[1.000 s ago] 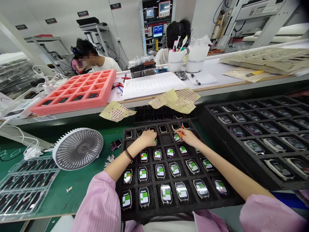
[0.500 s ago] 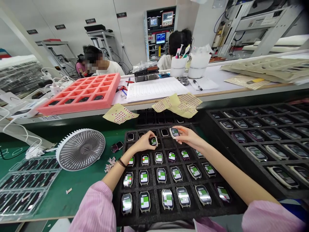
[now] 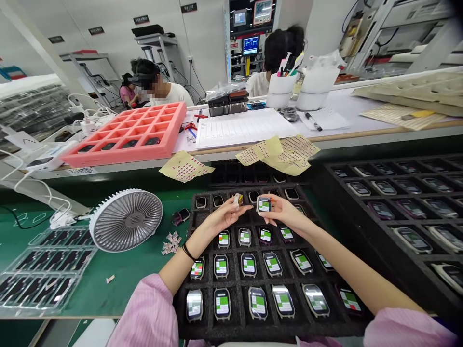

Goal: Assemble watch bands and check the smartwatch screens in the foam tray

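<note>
My right hand grips a smartwatch body by its sides, its lit screen showing green and white blocks. Close by on the left, my left hand pinches another watch body, turned nearly edge-on so its screen is hidden. A finger of that hand stretches toward the right-hand watch; whether it touches cannot be made out. Both hands are over a black foam tray with strapless watches in its compartments. Most nearer ones have lit green-and-white screens, some with red; the back row is dark.
A round fan stands left of the tray, near small paper bits and clear plastic trays. Another black watch tray lies right. On the raised shelf are a pink foam tray and paper sheets. People sit beyond.
The left-hand watch has turned from screen-facing to edge-on, and a finger has extended rightward. The right-hand watch now faces me more, its screen showing green. The whole view has shifted slightly.
</note>
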`<state>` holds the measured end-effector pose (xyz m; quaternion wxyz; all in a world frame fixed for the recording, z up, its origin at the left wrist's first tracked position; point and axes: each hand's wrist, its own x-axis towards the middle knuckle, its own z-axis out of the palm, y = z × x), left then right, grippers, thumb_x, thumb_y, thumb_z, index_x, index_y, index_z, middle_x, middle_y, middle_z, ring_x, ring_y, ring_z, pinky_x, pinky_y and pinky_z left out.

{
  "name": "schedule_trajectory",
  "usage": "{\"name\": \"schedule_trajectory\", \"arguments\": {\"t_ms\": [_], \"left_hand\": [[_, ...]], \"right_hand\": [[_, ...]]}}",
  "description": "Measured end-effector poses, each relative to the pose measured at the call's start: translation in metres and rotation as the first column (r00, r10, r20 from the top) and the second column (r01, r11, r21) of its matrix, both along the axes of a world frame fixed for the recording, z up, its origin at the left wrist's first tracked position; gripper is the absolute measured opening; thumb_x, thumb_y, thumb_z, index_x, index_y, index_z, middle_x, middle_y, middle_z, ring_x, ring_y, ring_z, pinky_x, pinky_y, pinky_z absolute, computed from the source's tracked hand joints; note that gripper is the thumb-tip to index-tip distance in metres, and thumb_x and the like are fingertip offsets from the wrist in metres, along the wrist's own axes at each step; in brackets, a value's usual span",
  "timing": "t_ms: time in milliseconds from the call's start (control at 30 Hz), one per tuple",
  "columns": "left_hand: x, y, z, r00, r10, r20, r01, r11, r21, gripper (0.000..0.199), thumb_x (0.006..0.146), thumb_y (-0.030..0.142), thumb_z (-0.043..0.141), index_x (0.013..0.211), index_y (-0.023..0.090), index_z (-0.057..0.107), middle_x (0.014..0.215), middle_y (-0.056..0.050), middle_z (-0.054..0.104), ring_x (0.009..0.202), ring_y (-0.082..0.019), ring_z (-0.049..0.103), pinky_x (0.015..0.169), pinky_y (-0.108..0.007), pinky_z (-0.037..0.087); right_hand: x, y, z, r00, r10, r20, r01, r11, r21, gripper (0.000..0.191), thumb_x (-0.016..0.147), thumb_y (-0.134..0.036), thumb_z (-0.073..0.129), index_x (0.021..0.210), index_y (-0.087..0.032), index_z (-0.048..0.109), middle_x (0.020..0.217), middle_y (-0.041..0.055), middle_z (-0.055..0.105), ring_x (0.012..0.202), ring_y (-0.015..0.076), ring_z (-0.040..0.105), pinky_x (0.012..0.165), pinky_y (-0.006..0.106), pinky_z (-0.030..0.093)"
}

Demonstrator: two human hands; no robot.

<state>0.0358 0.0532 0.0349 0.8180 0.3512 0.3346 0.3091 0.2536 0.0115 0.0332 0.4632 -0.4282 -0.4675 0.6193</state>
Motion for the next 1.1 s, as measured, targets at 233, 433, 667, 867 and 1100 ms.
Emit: {"name": "schedule_trajectory", "arguments": {"t_ms": [233,433,667,867,1100], "left_hand": [[-0.0002,0.0036,-0.0048,0.985,0.167,-0.041,-0.150,0.951,0.272,0.057,0.053,0.012,0.083,0.104,0.018,0.059,0.094,-0.003,0.068,0.077,-0.009,0.063,0.067,-0.018,0.048],[0.0019,-0.0023,-0.0051,0.979,0.134,-0.152,-0.050,0.886,0.460,0.060,0.055,0.017,0.085,0.109,0.016,0.060,0.106,-0.006,0.066,0.092,-0.015,0.064,0.090,-0.033,0.049],[0.0032,-0.0029,-0.0072,0.955,0.125,-0.270,0.006,0.899,0.439,0.059,0.047,0.021,0.088,0.098,0.013,0.060,0.085,-0.003,0.068,0.078,-0.015,0.064,0.072,-0.028,0.052],[0.0032,-0.0023,-0.0062,0.956,0.125,-0.267,-0.011,0.920,0.391,0.065,0.052,0.024,0.086,0.110,0.012,0.058,0.090,-0.006,0.067,0.071,-0.014,0.064,0.052,-0.020,0.043],[0.0033,-0.0044,-0.0040,0.964,0.102,-0.244,0.023,0.886,0.463,0.058,0.073,0.034,0.073,0.124,0.017,0.054,0.104,-0.008,0.065,0.073,-0.013,0.067,0.050,-0.017,0.045]], "right_hand": [[0.0006,-0.0036,-0.0006,0.998,0.019,0.062,-0.020,1.000,0.007,0.054,0.065,-0.023,0.080,0.112,-0.019,0.054,0.073,-0.0032,0.061,0.050,0.0088,0.058,0.038,0.018,0.040],[0.0013,-0.0022,-0.0013,0.998,0.035,0.055,-0.035,0.999,0.003,0.062,0.060,-0.019,0.082,0.113,-0.022,0.051,0.076,-0.0039,0.060,0.052,0.0102,0.060,0.038,0.019,0.040],[0.0029,-0.0046,-0.0013,0.997,0.034,0.067,-0.036,0.999,0.024,0.060,0.065,-0.022,0.081,0.116,-0.021,0.050,0.081,-0.0010,0.062,0.055,0.0101,0.060,0.040,0.019,0.040],[0.0037,-0.0058,-0.0014,0.998,0.045,0.036,-0.047,0.997,0.061,0.048,0.079,-0.031,0.069,0.122,-0.018,0.050,0.077,0.0013,0.062,0.059,0.0144,0.063,0.045,0.025,0.045],[0.0053,-0.0025,-0.0063,0.999,0.032,0.040,-0.036,0.996,0.084,0.045,0.079,-0.035,0.071,0.118,-0.020,0.054,0.085,0.0035,0.063,0.059,0.0154,0.066,0.043,0.024,0.046]]}}
